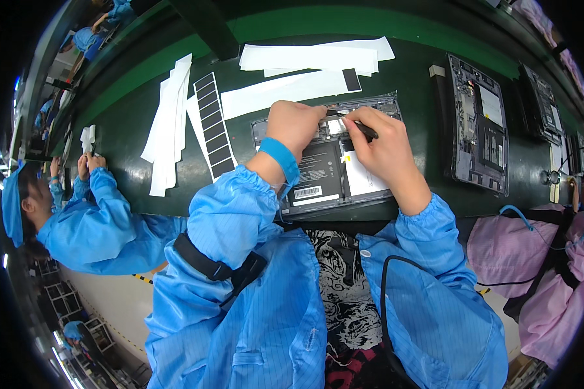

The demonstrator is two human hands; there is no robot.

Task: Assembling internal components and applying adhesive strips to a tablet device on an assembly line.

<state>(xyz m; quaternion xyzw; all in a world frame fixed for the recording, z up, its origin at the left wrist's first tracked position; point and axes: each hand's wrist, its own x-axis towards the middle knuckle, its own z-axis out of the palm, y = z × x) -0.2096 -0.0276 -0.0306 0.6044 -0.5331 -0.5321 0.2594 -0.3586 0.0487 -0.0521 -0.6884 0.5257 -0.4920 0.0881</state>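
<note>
In front of me lies an opened laptop base (315,206), its battery (319,170) and inner boards bared. My left hand (291,128), with a blue wrist strap (279,159), reaches over its upper middle. Its fingers are pinched together at a small dark part near the far edge; what they grip is hidden. My right hand (384,146) is closed round a slim black pen-like tool (368,131). The tool's tip points at the same spot, beside a silvery patch (335,126). The two hands' fingertips are close together but apart.
Left of the laptop lies a strip of black rectangular stickers (215,123), beside white paper strips (169,129). More white strips (311,57) lie beyond. Another opened laptop base (479,123) stands at right, with others behind. A co-worker in blue (104,223) sits left; a pink sleeve (512,246) shows right.
</note>
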